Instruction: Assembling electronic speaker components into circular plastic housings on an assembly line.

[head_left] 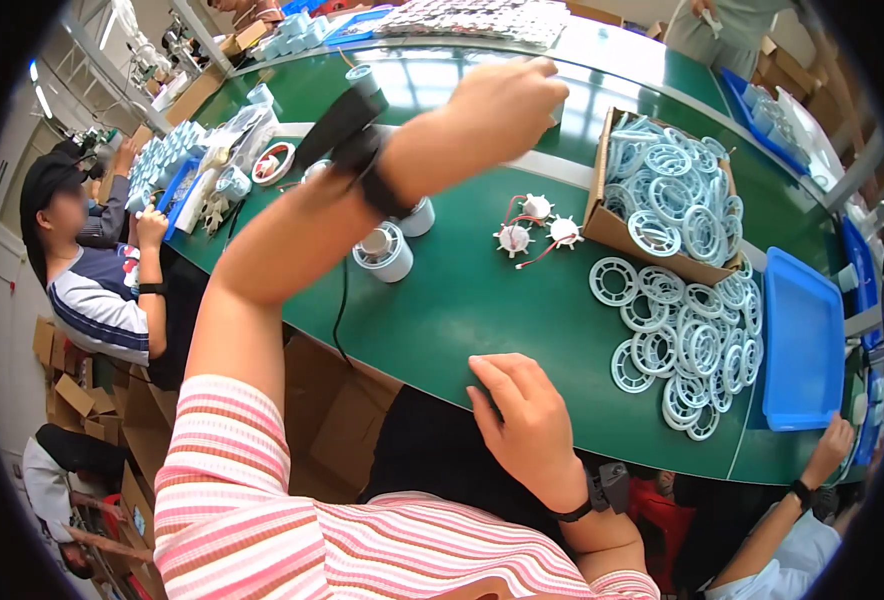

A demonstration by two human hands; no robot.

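Observation:
My left arm reaches across the green table, and my left hand (507, 108) is closed with its fingers curled down above the far side. Whatever it may hold is mostly hidden behind the hand; only a pale sliver shows by the fingertips. My right hand (530, 420) lies at the near table edge, fingers stretched, with nothing in it. Beneath my left forearm stand light-blue cylindrical housings (383, 254), one partly covered by the arm. Between the hands and a box lie three small white round parts (536, 207) with red wires.
A cardboard box (602, 215) full of light-blue slotted rings stands at the right, with loose rings (652, 350) spread before it. Beyond is a blue tray (805, 350), touched by a co-worker's hand (830, 450). Another person (102, 270) sits at the left. A black cable (341, 320) hangs off the edge.

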